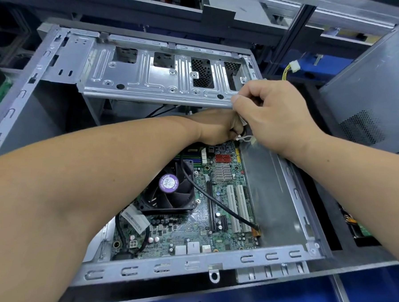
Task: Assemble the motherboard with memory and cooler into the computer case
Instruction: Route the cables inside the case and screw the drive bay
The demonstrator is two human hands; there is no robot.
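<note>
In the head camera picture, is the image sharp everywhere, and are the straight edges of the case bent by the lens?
Head view: the motherboard and cooler fan are fairly sharp; both hands, left hand and right hand, look slightly soft. Wide-angle distortion bows the case frame and tilts the shelving at the edges. Lighting is even, with mild glare on the drive cage.

The case (278, 254) is bare silver-grey metal, its far bracket (151, 79) backed by black perforated mesh. The board (213, 221) is green with white slots (237, 206), red ports (223, 158) and a silver finned heatsink (222, 173). The fan (168, 190) is black with a purple round label. A black cable (214, 197) crosses the board. The surface (371, 298) is blue. Yellow wires (287, 71) end in a white plug.
</note>
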